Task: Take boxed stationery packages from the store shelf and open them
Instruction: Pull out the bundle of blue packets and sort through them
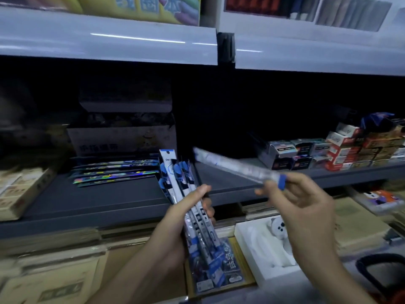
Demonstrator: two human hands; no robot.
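Packets point(173, 170), slim and glossy, fan upright from the left hand point(175, 218), fingers wrapped tight round them, in front of the dark matte shelf point(98, 200). Now the right hand point(306, 202) pinches one long packet point(230, 164) by its blue end, blurred, probably clear plastic, slanting over open shelf board between holographic packs point(114, 172) and stacked small boxes point(306, 150).

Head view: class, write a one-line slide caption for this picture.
Left hand grips a bundle of long blue-and-white packets while the right hand pinches a single packet before a dark store shelf.

Motion-blurred single pen packet point(232, 165)
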